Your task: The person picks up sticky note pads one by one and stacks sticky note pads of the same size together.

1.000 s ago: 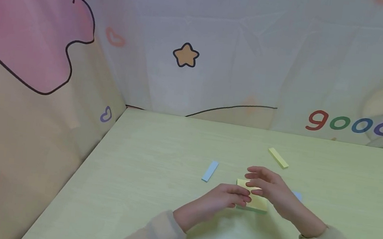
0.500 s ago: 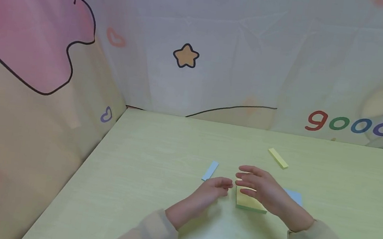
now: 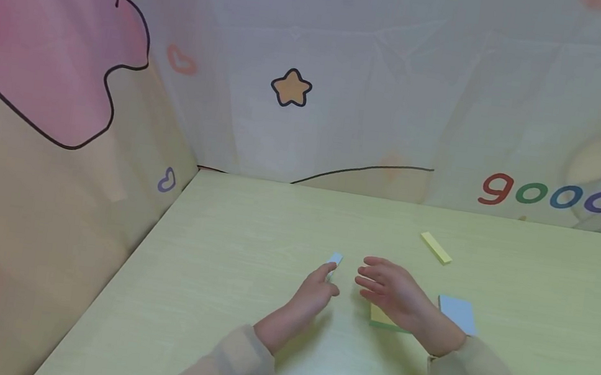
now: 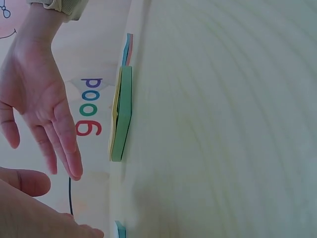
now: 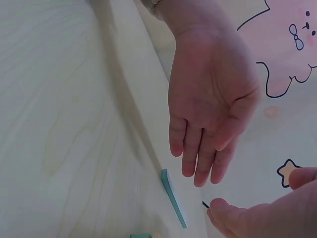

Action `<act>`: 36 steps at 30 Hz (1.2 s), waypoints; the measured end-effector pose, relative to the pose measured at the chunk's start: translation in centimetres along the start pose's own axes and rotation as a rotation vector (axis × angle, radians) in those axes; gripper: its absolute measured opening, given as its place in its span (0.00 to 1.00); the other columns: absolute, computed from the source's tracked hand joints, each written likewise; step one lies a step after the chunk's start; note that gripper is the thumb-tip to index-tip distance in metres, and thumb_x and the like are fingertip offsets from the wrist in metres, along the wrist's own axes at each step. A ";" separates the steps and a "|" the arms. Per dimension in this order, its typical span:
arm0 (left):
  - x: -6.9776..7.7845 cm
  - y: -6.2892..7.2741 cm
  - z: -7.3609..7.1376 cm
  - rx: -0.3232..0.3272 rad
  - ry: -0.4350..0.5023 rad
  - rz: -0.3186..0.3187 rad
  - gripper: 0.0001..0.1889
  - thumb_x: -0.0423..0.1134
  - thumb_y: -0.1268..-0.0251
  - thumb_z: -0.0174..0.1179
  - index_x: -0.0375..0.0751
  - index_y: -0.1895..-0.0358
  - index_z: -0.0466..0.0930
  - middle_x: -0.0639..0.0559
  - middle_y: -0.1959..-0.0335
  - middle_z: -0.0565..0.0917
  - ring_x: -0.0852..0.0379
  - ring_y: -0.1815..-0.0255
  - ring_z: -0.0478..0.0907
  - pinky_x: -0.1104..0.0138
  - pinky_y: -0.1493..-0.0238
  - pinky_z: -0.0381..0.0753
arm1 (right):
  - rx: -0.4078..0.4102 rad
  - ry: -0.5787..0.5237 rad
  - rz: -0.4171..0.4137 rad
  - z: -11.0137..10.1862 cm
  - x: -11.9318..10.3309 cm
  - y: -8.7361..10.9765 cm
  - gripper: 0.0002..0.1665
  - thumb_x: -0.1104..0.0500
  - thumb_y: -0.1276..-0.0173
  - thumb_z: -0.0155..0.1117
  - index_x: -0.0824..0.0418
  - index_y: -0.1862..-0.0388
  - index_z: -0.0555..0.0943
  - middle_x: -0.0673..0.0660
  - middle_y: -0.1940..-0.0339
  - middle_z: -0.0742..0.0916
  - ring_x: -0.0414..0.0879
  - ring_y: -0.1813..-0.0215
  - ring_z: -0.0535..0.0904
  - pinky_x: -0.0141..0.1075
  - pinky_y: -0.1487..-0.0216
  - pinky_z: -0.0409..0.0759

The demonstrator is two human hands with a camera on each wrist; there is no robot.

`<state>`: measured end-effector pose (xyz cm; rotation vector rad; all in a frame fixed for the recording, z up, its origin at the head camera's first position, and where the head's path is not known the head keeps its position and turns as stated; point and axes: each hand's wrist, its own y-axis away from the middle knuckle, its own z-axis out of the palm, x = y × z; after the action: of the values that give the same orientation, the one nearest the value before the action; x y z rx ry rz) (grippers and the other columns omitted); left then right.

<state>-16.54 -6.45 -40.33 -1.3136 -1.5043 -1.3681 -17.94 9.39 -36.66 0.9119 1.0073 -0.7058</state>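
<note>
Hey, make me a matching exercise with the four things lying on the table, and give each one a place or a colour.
1. Yellow strip
2. Blue strip
3. Blue square
4. Thick pad

A. partly hidden by the left hand in the head view
B. yellow top, green side
C. nearest the printed backdrop
D. farthest right in the head view

Pairs: 1-C, 2-A, 3-D, 4-B

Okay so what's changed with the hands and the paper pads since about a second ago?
The left hand moved left and slightly forward, off the yellow pad to above the blue strip. The right hand shifted left, uncovering more of the blue pad. Nothing was visibly grasped. Pads, blue strip and yellow strip stayed put.
</note>
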 end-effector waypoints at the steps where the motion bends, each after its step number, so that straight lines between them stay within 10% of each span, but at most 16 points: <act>1: 0.0 -0.1 -0.1 0.010 0.004 -0.010 0.30 0.29 0.46 0.46 0.38 0.35 0.56 0.40 0.32 0.56 0.41 0.31 0.48 0.45 0.36 0.51 | 0.002 -0.014 0.002 0.2 0.1 -0.1 0.35 0.59 0.33 0.39 0.71 0.33 0.41 0.70 0.31 0.50 0.61 0.31 0.50 0.46 0.32 0.53; 36: -1.1 -1.8 -1.3 0.026 0.098 -0.044 0.34 0.24 0.50 0.45 0.28 0.35 0.50 0.34 0.33 0.54 0.40 0.32 0.50 0.48 0.35 0.50 | 0.005 -0.109 0.054 3.0 3.6 -4.0 0.31 0.58 0.31 0.31 0.76 0.35 0.45 0.72 0.31 0.51 0.60 0.30 0.46 0.49 0.31 0.46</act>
<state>-18.17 -7.79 -41.62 -1.1873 -1.4877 -1.4153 -18.77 4.65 -40.44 0.8922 0.8820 -0.7047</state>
